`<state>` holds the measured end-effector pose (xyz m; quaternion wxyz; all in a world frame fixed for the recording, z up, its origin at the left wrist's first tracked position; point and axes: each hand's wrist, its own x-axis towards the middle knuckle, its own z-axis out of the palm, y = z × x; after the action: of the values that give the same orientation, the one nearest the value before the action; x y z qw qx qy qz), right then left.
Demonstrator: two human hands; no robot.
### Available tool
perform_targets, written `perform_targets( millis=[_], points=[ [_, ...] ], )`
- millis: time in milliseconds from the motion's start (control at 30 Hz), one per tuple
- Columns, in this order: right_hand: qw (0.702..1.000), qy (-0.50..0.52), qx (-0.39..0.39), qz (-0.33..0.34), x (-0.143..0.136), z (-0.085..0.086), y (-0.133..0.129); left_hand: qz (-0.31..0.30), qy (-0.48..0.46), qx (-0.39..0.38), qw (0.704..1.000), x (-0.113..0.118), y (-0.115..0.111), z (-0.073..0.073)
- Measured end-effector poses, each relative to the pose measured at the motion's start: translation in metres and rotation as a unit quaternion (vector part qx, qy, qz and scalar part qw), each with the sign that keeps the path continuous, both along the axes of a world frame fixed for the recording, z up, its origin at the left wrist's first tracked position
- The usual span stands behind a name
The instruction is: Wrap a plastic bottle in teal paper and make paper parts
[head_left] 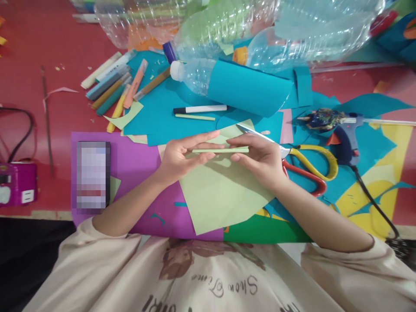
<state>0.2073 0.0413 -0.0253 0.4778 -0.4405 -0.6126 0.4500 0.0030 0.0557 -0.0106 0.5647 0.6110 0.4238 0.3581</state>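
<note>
Between my two hands lies a thin, pale green folded paper strip (224, 150), held level. My left hand (182, 156) pinches its left part, and my right hand (260, 158) pinches the right end, fingers curled. Beneath them rests a large pale green paper sheet (221, 195) with cut edges. Scissors (308, 169) with a yellow and a red handle lie beside my right hand, their blades partly under it. Just beyond my hands are a similar narrow green strip (195, 117) and a white marker with a black cap (199, 109).
A bottle wrapped in blue paper (247, 86) lies ahead, with several clear bottles (221, 30) behind it. Several markers (110, 82) are at the left. A phone (93, 175) rests on purple paper (136, 160). On the right is a glue gun (347, 134) with a cord.
</note>
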Motion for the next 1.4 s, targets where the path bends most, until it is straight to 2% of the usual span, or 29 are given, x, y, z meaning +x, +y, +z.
perform_targets(
  millis=[267,833,967,1100,1200,1400],
  points=[
    [0.999,0.016,-0.022,0.021,-0.0014,0.0095,0.0011,0.001,-0.012,-0.011,1.000,-0.0006,0.0021,0.0008],
    [0.999,0.016,0.012,0.035,0.0011,0.0074,0.0011,0.012,-0.019,-0.073,0.997,0.0025,0.0021,0.0018],
    [1.000,-0.006,-0.014,0.003,-0.0011,0.0058,0.0003,0.022,-0.019,-0.064,0.997,0.0033,0.0029,0.0018],
    [0.997,0.021,-0.043,-0.053,-0.0037,0.0030,0.0003,0.056,-0.012,-0.054,0.997,0.0047,0.0045,0.0022],
    [0.995,0.036,-0.059,-0.068,-0.0045,0.0019,0.0002,0.064,-0.010,-0.045,0.997,0.0043,0.0057,0.0023],
    [0.995,0.038,-0.086,-0.035,-0.0062,0.0029,-0.0019,-0.059,0.021,-0.061,0.996,0.0011,0.0055,0.0015]
  ],
)
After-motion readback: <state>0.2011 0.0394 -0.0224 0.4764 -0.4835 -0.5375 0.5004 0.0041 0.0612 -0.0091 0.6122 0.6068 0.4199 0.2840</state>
